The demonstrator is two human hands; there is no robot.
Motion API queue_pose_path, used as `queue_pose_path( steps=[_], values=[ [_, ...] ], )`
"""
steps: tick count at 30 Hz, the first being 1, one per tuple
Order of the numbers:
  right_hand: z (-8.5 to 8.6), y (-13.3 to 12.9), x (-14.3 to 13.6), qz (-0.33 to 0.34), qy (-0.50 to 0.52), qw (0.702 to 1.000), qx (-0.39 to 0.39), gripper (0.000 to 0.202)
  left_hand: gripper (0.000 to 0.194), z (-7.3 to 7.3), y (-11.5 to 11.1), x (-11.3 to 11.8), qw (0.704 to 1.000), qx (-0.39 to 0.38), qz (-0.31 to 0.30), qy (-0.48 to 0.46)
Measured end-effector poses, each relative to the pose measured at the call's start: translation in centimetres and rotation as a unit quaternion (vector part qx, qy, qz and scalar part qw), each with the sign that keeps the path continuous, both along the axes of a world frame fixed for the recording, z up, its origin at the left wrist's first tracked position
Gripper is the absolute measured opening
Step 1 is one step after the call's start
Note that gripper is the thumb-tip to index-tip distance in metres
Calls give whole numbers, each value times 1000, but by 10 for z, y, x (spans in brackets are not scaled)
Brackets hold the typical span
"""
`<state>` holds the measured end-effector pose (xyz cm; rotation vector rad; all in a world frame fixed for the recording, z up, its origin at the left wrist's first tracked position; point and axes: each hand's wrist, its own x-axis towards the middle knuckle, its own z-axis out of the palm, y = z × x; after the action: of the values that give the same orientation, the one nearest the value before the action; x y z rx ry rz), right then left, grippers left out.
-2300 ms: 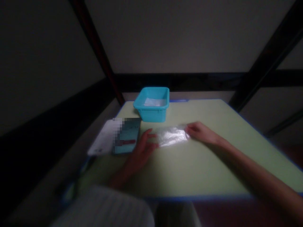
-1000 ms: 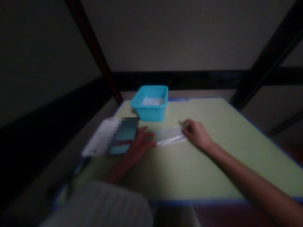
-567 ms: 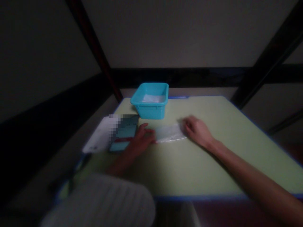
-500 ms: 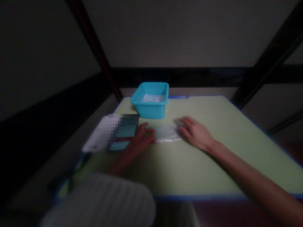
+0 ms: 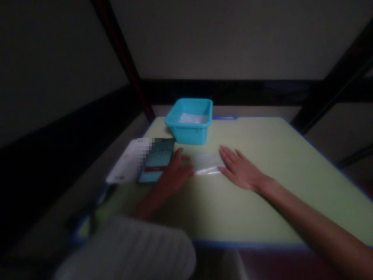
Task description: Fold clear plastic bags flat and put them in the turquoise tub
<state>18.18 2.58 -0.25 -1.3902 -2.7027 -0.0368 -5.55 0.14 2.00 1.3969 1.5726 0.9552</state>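
A clear, shiny plastic bag (image 5: 208,163) lies flat on the pale yellow-green table (image 5: 233,210). On its right end my right hand (image 5: 240,167) rests palm down, fingers stretched out. At the left end is my left hand (image 5: 179,169), its fingers loosely apart and their tips at the bag's edge. Blur hides whether those tips press on the plastic. Left of that hand lies a dark-bordered, greenish book or folder (image 5: 159,155) with a red strip, partly covered by my forearm.
Behind the bag stands a turquoise plastic basket (image 5: 190,134) with white, sheet-like contents (image 5: 192,118). A white sheet (image 5: 124,165) sits at the table's left edge. A blue strip (image 5: 225,118) lies along the far edge. My knee (image 5: 128,249) is at the near left.
My right hand has settled flat on the bag's right end, fingers stretched; it was blurred by motion before. My left hand stays at the left end. The whole view has shifted slightly.
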Motion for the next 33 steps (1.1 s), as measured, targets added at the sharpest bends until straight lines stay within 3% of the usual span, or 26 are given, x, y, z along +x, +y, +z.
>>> queue_pose_path(
  steps=[3, 6, 8, 11, 14, 19, 25, 33],
  values=[
    [0, 0, -1, -1, -1, 1000, 1, 72, 66, 5, -8, 0, 990, 65, 4, 125],
    [-1, 1, -1, -1, -5, 1000, -1, 70, 56, 9, -19, 18, 949, 179, -3, 258],
    [-2, 2, 0, 4, -9, 1000, -3, 68, 50, 11, -23, 43, 915, 233, -70, 321],
    [-3, 4, 3, 16, -11, 1000, -6, 62, 51, 5, -20, 83, 878, 251, -168, 373],
    [-6, 5, 6, 28, -3, 1000, -7, 61, 59, -8, -12, 105, 866, 235, -186, 400],
    [-9, 6, 7, 22, -3, 1000, -6, 59, 69, -23, -7, 98, 854, 228, -174, 434],
    [-10, 6, 5, 5, -6, 1000, 7, 61, 77, -17, -9, 85, 852, 190, -161, 461],
    [-8, 3, 5, 4, -7, 1000, 15, 64, 73, -23, -7, 68, 845, 228, -154, 459]
  ],
)
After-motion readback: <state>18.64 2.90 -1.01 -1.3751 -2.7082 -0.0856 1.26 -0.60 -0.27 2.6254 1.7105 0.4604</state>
